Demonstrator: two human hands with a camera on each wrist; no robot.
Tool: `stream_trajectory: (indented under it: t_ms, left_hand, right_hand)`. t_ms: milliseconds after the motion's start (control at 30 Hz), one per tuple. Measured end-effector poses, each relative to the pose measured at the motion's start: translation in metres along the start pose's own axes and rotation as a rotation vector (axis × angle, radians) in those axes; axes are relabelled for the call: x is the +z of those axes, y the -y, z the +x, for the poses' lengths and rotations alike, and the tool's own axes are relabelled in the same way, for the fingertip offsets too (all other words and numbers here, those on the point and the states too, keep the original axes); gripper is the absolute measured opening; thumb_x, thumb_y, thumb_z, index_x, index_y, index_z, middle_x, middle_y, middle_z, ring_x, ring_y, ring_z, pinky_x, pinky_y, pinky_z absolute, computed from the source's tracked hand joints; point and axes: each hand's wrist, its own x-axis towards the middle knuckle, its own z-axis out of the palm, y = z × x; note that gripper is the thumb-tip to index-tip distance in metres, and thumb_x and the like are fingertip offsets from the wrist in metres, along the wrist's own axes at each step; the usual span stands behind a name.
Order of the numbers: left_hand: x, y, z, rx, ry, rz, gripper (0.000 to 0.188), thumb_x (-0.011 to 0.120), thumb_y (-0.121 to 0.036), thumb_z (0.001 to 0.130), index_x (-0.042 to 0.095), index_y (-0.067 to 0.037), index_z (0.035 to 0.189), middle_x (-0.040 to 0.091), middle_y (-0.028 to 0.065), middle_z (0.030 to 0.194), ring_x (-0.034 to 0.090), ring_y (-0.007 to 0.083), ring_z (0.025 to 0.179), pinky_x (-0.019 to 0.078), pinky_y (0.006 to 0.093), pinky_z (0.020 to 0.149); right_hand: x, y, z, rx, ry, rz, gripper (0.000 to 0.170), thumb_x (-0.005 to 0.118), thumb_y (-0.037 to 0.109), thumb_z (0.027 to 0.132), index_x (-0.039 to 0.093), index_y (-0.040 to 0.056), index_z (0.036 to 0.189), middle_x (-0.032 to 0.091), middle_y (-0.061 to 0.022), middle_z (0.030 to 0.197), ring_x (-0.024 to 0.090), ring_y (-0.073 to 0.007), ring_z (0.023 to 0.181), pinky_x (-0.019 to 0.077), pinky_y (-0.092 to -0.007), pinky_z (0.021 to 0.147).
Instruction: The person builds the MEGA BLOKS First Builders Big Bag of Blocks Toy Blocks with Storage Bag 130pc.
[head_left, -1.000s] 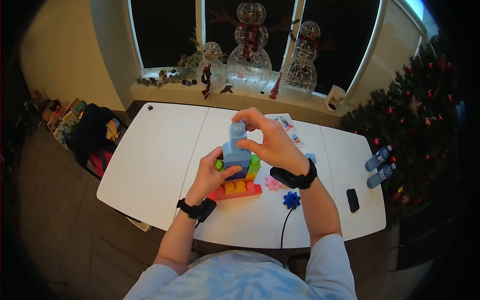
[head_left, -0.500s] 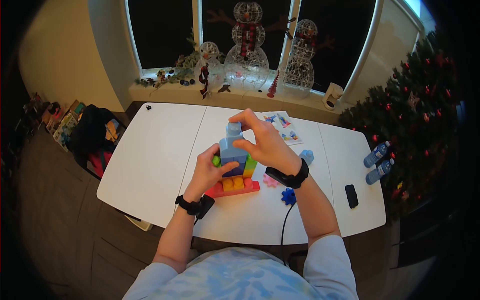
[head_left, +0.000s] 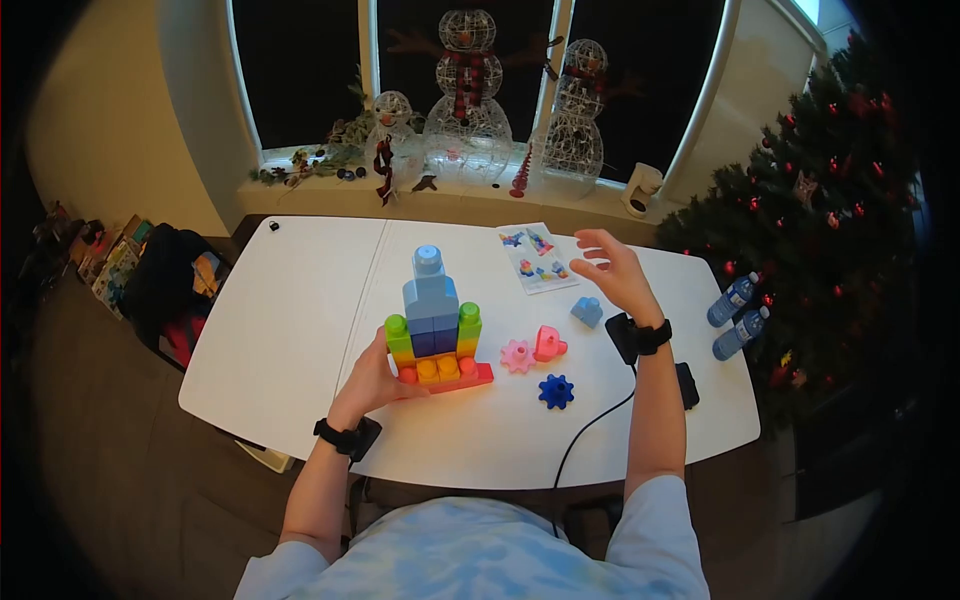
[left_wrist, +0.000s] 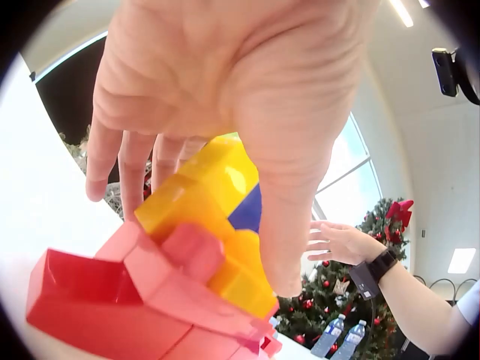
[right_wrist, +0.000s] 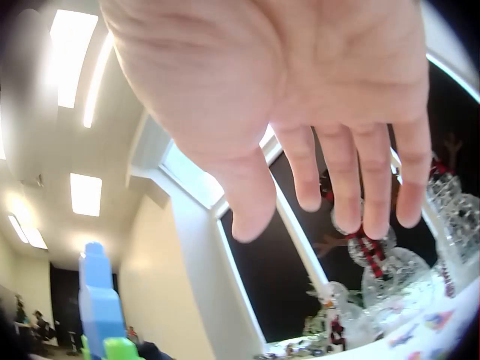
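A tower of toy building blocks stands upright on the table, with a red base, orange-yellow and dark blue blocks, green-topped sides and a light blue top. My left hand grips its lower left part, thumb across the front and fingers behind; the left wrist view has the thumb beside the yellow blocks. Raised over the table, right of the instruction sheet, my right hand is empty with fingers spread. A loose light blue block lies below it. The tower's light blue top shows in the right wrist view.
Right of the tower lie a pink gear, a pink block and a dark blue gear. A black case and two water bottles stand farther right. A cable runs from my right wrist across the table.
My right hand has let go of the light blue top and moved right. My left hand has slid down from the tower's middle to its base. The tower now shows lower and further left.
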Motion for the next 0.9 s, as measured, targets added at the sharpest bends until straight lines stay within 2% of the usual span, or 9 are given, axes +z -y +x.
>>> stream_trajectory:
  t_ms: [100, 167, 233, 300, 367, 433, 500, 733, 900]
  left_hand:
    - [0.015, -0.010, -0.002, -0.045, -0.019, 0.052, 0.097, 0.099, -0.015, 0.058, 0.045, -0.006, 0.137, 0.068, 0.0168, 0.126, 0.066, 0.0356, 0.120, 0.0545, 0.0428, 0.100]
    - [0.019, -0.006, 0.000, -0.167, -0.096, -0.015, 0.089, 0.099, -0.012, 0.060, 0.051, -0.005, 0.135, 0.071, 0.0136, 0.120, 0.069, 0.0293, 0.114, 0.0557, 0.0404, 0.097]
    - [0.025, 0.005, 0.008, -0.148, -0.133, -0.028, 0.088, 0.099, -0.010, 0.061, 0.051, -0.005, 0.134, 0.071, 0.0130, 0.119, 0.070, 0.0287, 0.111, 0.0563, 0.0394, 0.095]
    - [0.027, 0.020, 0.016, -0.136, -0.169, -0.036, 0.086, 0.098, -0.009, 0.061, 0.052, -0.005, 0.133, 0.071, 0.0125, 0.118, 0.070, 0.0280, 0.107, 0.0568, 0.0384, 0.094]
    - [0.023, 0.030, 0.032, -0.090, -0.143, 0.055, 0.092, 0.099, -0.013, 0.060, 0.044, -0.007, 0.135, 0.071, 0.0174, 0.120, 0.070, 0.0365, 0.109, 0.0568, 0.0422, 0.093]
    - [0.018, 0.030, 0.046, -0.114, -0.139, 0.043, 0.091, 0.098, -0.011, 0.061, 0.045, -0.006, 0.134, 0.071, 0.0167, 0.121, 0.069, 0.0355, 0.111, 0.0561, 0.0417, 0.096]
    - [0.013, 0.029, 0.060, -0.124, -0.117, 0.016, 0.083, 0.097, -0.006, 0.063, 0.052, -0.006, 0.134, 0.070, 0.0107, 0.122, 0.067, 0.0257, 0.111, 0.0538, 0.0379, 0.098]
    - [0.008, 0.047, 0.101, -0.107, -0.058, 0.030, 0.092, 0.096, -0.004, 0.062, 0.047, -0.007, 0.139, 0.068, 0.0123, 0.127, 0.065, 0.0284, 0.117, 0.0525, 0.0380, 0.103]
    - [0.008, 0.043, 0.102, -0.128, -0.033, -0.002, 0.097, 0.096, -0.003, 0.061, 0.043, -0.006, 0.142, 0.067, 0.0146, 0.130, 0.065, 0.0297, 0.121, 0.0532, 0.0384, 0.103]
  right_hand:
    - [0.003, -0.059, -0.014, 0.020, 0.128, -0.323, 0.056, 0.084, 0.023, 0.083, 0.065, 0.0070, 0.133, 0.067, -0.0153, 0.133, 0.062, -0.0298, 0.126, 0.0507, -0.0421, 0.104]
    - [0.013, -0.079, -0.029, 0.067, 0.177, -0.377, 0.057, 0.085, 0.023, 0.080, 0.066, 0.0074, 0.132, 0.067, -0.0152, 0.132, 0.060, -0.0335, 0.127, 0.0478, -0.0415, 0.108]
    - [0.018, -0.094, -0.037, 0.090, 0.190, -0.372, 0.060, 0.085, 0.022, 0.078, 0.064, 0.0079, 0.133, 0.064, -0.0157, 0.134, 0.057, -0.0349, 0.128, 0.0471, -0.0420, 0.109]
    - [0.024, -0.114, -0.041, 0.033, 0.070, -0.410, 0.054, 0.084, 0.018, 0.078, 0.067, 0.0062, 0.128, 0.066, -0.0160, 0.128, 0.060, -0.0357, 0.123, 0.0500, -0.0428, 0.104]
    - [0.027, -0.118, -0.042, 0.013, 0.033, -0.393, 0.049, 0.083, 0.015, 0.079, 0.068, 0.0057, 0.124, 0.067, -0.0152, 0.125, 0.061, -0.0357, 0.120, 0.0514, -0.0430, 0.101]
    - [0.033, -0.108, -0.041, -0.014, -0.006, -0.376, 0.044, 0.082, 0.013, 0.080, 0.069, 0.0051, 0.121, 0.067, -0.0144, 0.122, 0.063, -0.0357, 0.117, 0.0529, -0.0432, 0.099]
    - [0.041, -0.094, -0.044, -0.013, 0.024, -0.316, 0.037, 0.080, 0.011, 0.082, 0.071, 0.0050, 0.117, 0.069, -0.0124, 0.120, 0.064, -0.0350, 0.113, 0.0547, -0.0436, 0.095]
    - [0.043, -0.134, -0.029, 0.077, -0.119, -0.514, 0.044, 0.076, 0.008, 0.082, 0.070, 0.0083, 0.125, 0.068, -0.0131, 0.120, 0.065, -0.0350, 0.113, 0.0567, -0.0446, 0.095]
    - [0.053, -0.175, -0.022, 0.108, 0.002, -0.472, 0.050, 0.077, 0.009, 0.080, 0.067, 0.0093, 0.129, 0.069, -0.0165, 0.117, 0.066, -0.0362, 0.111, 0.0557, -0.0452, 0.095]
